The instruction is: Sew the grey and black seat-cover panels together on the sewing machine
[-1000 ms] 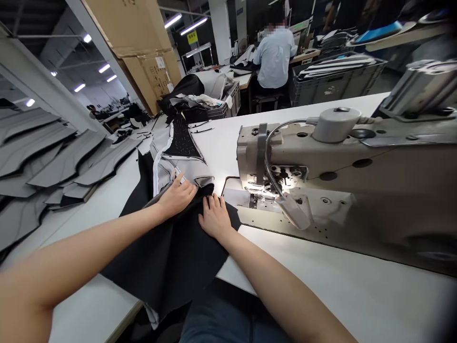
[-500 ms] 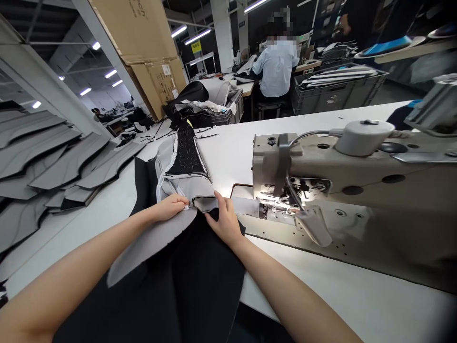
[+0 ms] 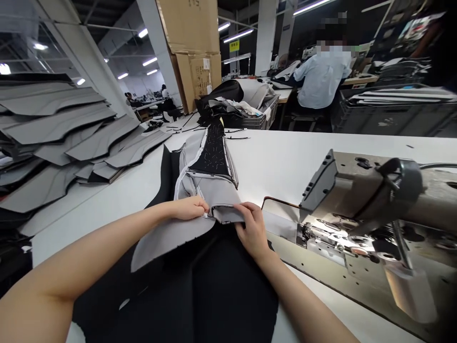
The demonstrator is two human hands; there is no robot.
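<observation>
My left hand (image 3: 191,208) is closed, pinching the near edge of a grey fabric panel (image 3: 210,190) with a black stitched insert. My right hand (image 3: 252,227) grips the same edge a little to the right, fingers curled over it. A grey flap (image 3: 167,238) hangs from the panel toward me. Under both lies a large black fabric sheet (image 3: 200,290) that spreads over the table's front edge. The sewing machine (image 3: 374,209) stands to the right of my hands, its lit needle area (image 3: 332,231) apart from the fabric.
A white table (image 3: 285,157) carries the work. Stacks of grey cut panels (image 3: 64,138) fill the left. A crate of fabric pieces (image 3: 239,107) and cardboard boxes (image 3: 193,47) stand at the back. A person in a light shirt (image 3: 321,76) sits at another table behind.
Both hands went from lying on the black sheet to gripping the grey panel's near edge. A grey flap has come out toward me. The view has swung left, pushing the machine to the right.
</observation>
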